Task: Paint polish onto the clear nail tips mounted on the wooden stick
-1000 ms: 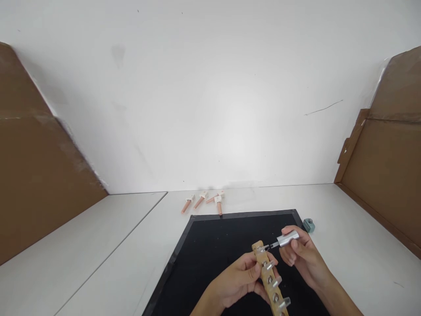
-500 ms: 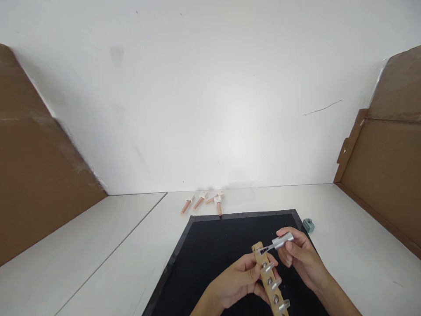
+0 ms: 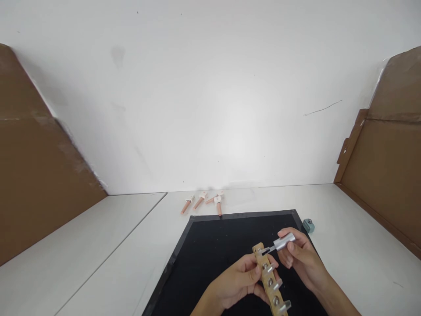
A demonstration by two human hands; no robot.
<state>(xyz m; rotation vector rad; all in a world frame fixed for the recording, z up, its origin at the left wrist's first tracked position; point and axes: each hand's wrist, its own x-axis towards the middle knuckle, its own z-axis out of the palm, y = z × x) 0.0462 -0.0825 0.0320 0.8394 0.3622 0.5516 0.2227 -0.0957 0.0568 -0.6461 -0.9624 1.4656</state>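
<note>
My left hand (image 3: 241,277) grips a narrow wooden strip (image 3: 267,272), fingers wrapped behind it and thumb on its left edge. Several clear nail tips (image 3: 275,284) stick out along the strip, with round metal pieces beside them. Between the fingers of my right hand (image 3: 301,254) is a nail polish brush (image 3: 284,241) with a silver cap-like handle. Its dark bristle end lies at the topmost nail tip, near the strip's far end; whether it touches is too small to tell. Both hands are above a black mat (image 3: 204,259).
A small teal bottle (image 3: 308,225) with a round top stands just off the mat's right corner. Several pink sticks with white heads (image 3: 200,201) lie behind the mat on the white table (image 3: 131,263). Cardboard panels (image 3: 39,145) flank both sides, with a white wall (image 3: 213,96) behind.
The brush and my right hand have shifted very slightly right. The wooden strip has barely moved; both hands keep their holds.
</note>
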